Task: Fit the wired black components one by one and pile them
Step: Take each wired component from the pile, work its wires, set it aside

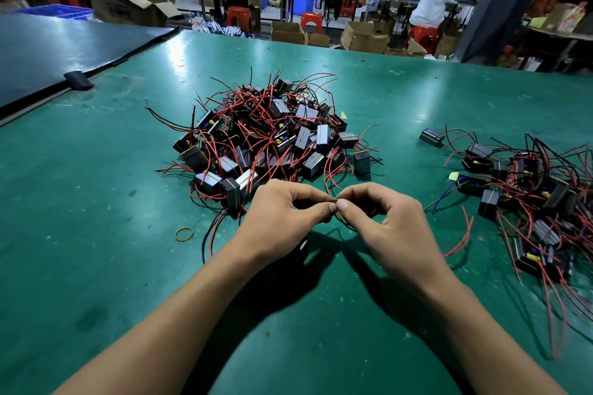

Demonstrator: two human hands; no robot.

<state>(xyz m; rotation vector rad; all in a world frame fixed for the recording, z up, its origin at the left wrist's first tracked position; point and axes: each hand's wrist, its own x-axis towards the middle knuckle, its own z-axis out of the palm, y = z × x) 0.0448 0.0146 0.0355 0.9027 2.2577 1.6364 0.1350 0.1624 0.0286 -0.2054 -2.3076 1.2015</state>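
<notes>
Bench worker's left hand [282,221] and right hand [388,224], thumb and forefinger clamped, pinch thin red-and-black wire ends [335,200] above green bench mat [96,266]. Leads look light and floppy, best gripped near tips. Beyond: tangled heap of wired black box components [272,135].

left hand [282,221] + right hand [393,228] = 2 | centre component pile [266,138] + right component pile [529,199] = 2 | rubber band [184,234] = 1

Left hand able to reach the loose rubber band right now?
Probably yes: the rubber band lies bare on the mat beside the left hand, nothing between; its fingers pinch a wire, though.
</notes>
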